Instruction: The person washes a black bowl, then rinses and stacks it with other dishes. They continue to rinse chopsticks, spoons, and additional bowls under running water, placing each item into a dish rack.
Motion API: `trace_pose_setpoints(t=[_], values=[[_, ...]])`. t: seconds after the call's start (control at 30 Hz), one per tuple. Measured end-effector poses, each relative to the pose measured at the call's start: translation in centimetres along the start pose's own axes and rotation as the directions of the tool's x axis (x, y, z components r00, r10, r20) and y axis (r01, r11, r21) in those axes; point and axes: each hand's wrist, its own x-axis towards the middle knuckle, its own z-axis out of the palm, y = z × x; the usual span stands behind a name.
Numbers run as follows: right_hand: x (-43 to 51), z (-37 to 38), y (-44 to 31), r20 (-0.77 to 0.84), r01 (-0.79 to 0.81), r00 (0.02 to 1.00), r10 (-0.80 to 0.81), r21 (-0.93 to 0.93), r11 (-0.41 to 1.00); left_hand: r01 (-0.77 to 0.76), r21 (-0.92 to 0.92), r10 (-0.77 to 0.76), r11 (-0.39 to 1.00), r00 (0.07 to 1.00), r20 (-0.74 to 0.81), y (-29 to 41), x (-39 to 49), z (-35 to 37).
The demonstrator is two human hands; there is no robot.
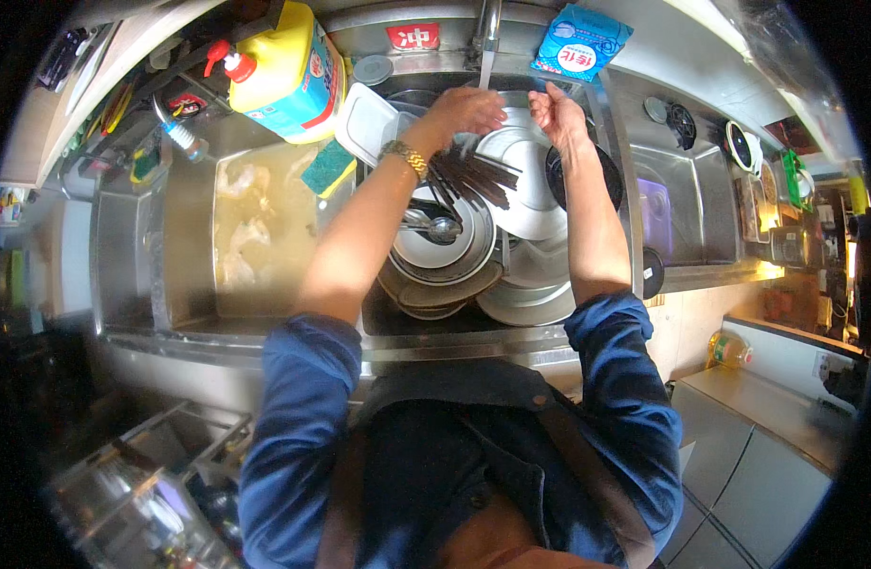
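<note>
Beside the stream from the metal faucet (489,32), my left hand (471,112) has its fingers bent and blurred; whether it holds anything is hard to tell. My right hand (557,114) is raised on the stream's other side, fingers loosely curled and thumb apart, holding nothing visible. Below my left wrist, a bundle of dark chopsticks (474,178) lies fanned over stacked dishes. Metal spoons (444,230) rest in a white bowl (435,256) on the left stack. White plates (524,203) are piled to the right. A black round dish (606,178) is partly hidden behind my right forearm.
The left basin holds cloudy water with pale pieces (247,235). On the divider stand a yellow detergent jug (286,78), a green-and-yellow sponge (328,168) and a white container (364,124). A blue packet (583,43) sits behind the sink. A purple container (653,217) is in the right basin.
</note>
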Motion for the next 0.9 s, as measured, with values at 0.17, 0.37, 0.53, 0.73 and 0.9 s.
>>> trace_pose_setpoints(t=[0.17,0.37,0.53,0.73,0.9], values=[[-4.5,1.3,2.1,0.165,-0.084,0.976,0.145,-0.33,0.94,0.011,-0.071,-0.016,0.997,0.998,-0.069,-3.2,0.5,1.0],[-4.8,4.3,7.5,-0.016,0.015,0.999,-0.036,-0.693,0.721,0.206,-0.275,-0.242,0.939,0.965,-0.105,-7.8,-1.7,-1.2],[-0.6,5.7,10.4,0.171,-0.239,0.959,0.228,0.046,0.97,0.027,-0.461,-0.122,0.887,0.976,-0.178,-11.1,-1.8,-1.4],[1.9,4.7,12.2,0.243,-0.354,0.929,0.278,0.375,0.857,0.022,-0.964,0.264,0.264,0.96,0.094,-16.1,2.8,-1.2],[2.6,5.7,11.4,-0.101,0.084,0.931,-0.35,-0.875,0.476,-0.252,-0.872,-0.106,0.419,0.94,-0.323,-13.5,5.2,3.2]])
